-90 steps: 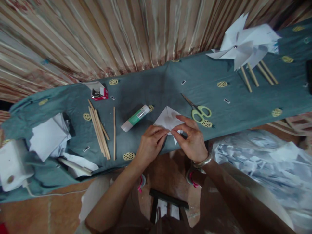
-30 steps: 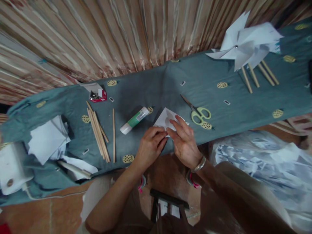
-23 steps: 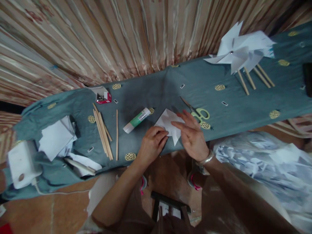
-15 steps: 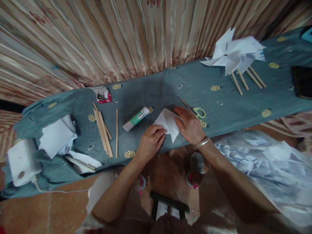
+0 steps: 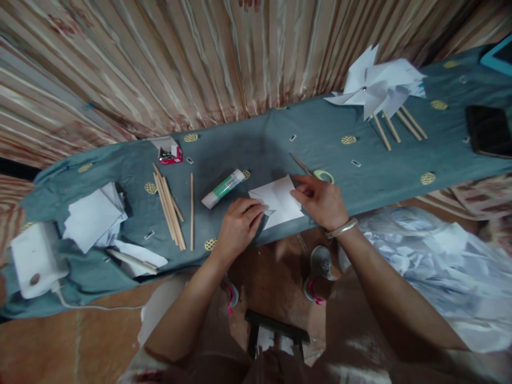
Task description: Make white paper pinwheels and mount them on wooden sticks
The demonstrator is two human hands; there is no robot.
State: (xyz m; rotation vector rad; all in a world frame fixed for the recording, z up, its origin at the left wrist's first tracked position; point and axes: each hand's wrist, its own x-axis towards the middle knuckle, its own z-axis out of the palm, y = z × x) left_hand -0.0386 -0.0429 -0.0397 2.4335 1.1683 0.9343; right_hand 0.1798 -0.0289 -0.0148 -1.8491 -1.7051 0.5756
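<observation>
A white piece of paper (image 5: pixel 281 201) with cut slits lies near the table's front edge, between my hands. My left hand (image 5: pixel 240 223) pinches its left side, thumb and forefinger together on a cut corner. On the other side, my right hand (image 5: pixel 322 200) has its thumb and fingers at the paper's right edge; it wears a bracelet at the wrist. Just behind that hand lie scissors (image 5: pixel 325 176) with light green handles. A glue stick (image 5: pixel 224 188) with a green label rests behind my left hand.
Wooden sticks (image 5: pixel 170 210) and a red box of pins (image 5: pixel 171 153) are at the left, near a stack of paper (image 5: pixel 96 217) and a white device (image 5: pixel 38 261). Paper pinwheels (image 5: pixel 374 88) and a phone (image 5: pixel 488 130) are at the right. A plastic bag (image 5: pixel 440 266) stands below.
The paper, folded over before, now lies spread flatter. My right hand has moved slightly right, to the paper's edge. The view has shifted a little.
</observation>
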